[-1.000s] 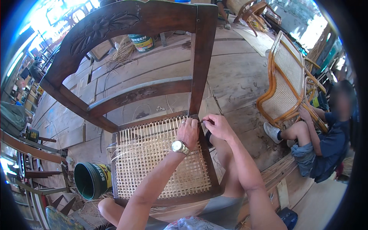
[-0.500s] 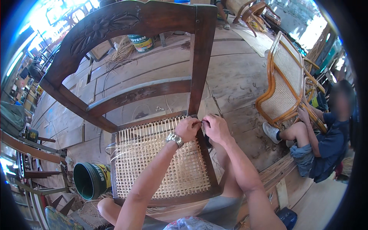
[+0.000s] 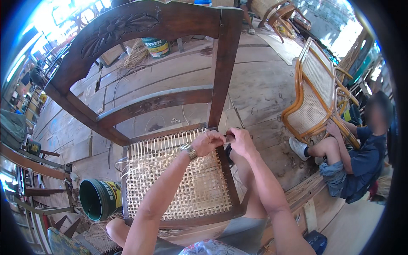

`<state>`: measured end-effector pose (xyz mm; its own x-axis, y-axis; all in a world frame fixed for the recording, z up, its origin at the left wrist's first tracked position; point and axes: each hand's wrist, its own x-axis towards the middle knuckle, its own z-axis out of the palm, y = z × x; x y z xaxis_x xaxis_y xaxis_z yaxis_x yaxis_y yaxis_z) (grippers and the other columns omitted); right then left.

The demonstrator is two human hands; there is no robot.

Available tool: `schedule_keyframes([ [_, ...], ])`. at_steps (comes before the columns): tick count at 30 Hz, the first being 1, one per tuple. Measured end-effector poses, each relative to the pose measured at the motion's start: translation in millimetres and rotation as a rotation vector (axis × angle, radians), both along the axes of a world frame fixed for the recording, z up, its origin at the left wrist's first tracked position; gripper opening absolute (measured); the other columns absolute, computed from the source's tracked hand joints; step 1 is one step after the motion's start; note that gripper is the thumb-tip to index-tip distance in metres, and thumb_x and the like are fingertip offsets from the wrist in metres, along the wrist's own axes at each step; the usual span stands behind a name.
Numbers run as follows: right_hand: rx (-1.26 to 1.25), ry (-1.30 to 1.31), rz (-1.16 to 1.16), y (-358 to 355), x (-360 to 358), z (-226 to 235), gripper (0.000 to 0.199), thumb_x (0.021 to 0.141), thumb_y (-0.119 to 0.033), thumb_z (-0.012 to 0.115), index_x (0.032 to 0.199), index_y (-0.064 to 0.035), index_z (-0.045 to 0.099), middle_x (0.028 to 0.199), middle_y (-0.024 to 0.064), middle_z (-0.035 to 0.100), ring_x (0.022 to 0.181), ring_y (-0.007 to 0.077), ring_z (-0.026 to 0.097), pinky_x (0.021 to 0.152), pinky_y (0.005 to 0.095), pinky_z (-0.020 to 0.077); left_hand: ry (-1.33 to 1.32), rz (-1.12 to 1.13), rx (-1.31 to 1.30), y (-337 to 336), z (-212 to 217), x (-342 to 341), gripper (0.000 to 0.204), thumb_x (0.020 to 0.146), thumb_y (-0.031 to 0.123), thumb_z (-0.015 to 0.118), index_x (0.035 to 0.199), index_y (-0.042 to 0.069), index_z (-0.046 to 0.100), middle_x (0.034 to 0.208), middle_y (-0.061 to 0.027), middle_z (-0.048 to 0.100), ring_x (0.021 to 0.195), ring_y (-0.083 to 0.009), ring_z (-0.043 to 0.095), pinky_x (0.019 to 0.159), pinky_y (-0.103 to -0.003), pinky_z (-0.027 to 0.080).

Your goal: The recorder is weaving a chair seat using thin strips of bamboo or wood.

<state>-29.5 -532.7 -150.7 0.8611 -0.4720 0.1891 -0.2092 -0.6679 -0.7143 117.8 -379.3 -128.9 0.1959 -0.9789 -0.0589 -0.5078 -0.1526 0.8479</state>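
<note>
Both hands' fingers, L [image 3: 208, 142] & R [image 3: 240, 141], pinched shut on cane strand [image 3: 228, 137] at chair [image 3: 178, 182] seat edge.

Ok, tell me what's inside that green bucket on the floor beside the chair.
The green plastic bucket lies tipped, its mouth facing the camera. Only its dark green inner wall shows, with no contents visible. Its deepest part is in shadow, so anything small there stays hidden.

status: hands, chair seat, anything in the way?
Left hand and right hand together at the cane seat's far right corner, pinching a small dark tool. Nothing in the way.
</note>
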Motion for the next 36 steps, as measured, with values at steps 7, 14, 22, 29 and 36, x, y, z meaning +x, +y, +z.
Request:
schedule_keyframes([
  [7,-0.163,-0.134,0.049,-2,4,6,0.016,0.084,-0.005,0.069,0.100,-0.0017,0.067,0.088,0.0175,0.069,0.079,0.0305,0.069,0.069,0.0341,0.0527,-0.105,-0.113,-0.350,115,69,-96,0.037,0.084,0.024,0.079,0.118,0.014,0.069,0.150,-0.0157,0.043,0.139,-0.0401,0.038,0.114,-0.052,0.034],
  [14,0.298,0.108,0.290,23,1,38,0.029,0.085,-0.016,0.076,0.108,-0.0012,0.065,0.078,0.0092,0.067,0.070,0.0147,0.064,0.066,0.0318,0.0521,0.146,0.697,0.142,268,24,-83,0.046,0.094,0.025,0.071,0.131,0.001,0.057,0.095,-0.0108,0.072,0.075,-0.0176,0.070,0.071,-0.032,0.058],
  [22,-0.068,0.504,0.193,14,24,34,0.015,0.091,-0.017,0.064,0.098,-0.0039,0.065,0.083,0.0185,0.070,0.078,0.0337,0.069,0.072,0.0437,0.0536,1.234,1.028,-0.385,226,6,-32,0.070,0.094,0.017,0.070,0.151,0.001,0.031,0.097,-0.0103,0.067,0.064,-0.0105,0.060,0.057,-0.025,0.054],
  [29,-0.375,0.457,0.165,17,0,36,0.011,0.094,-0.021,0.058,0.094,-0.0091,0.059,0.080,0.0200,0.068,0.079,0.0423,0.067,0.070,0.0541,0.0516,-0.410,1.121,0.113,135,11,-36,0.065,0.083,0.029,0.081,0.134,0.000,0.053,0.102,-0.0091,0.072,0.075,-0.0196,0.067,0.069,-0.039,0.057],
  [36,-0.449,0.626,-0.030,-69,-102,23,0.009,0.093,-0.019,0.059,0.095,-0.0102,0.057,0.082,0.0199,0.068,0.082,0.0426,0.067,0.072,0.0555,0.0513,-0.344,1.132,-0.242,138,-25,-18,0.015,0.092,0.013,0.066,0.103,0.011,0.075,0.096,-0.0085,0.075,0.077,-0.0234,0.071,0.066,-0.036,0.055],
])
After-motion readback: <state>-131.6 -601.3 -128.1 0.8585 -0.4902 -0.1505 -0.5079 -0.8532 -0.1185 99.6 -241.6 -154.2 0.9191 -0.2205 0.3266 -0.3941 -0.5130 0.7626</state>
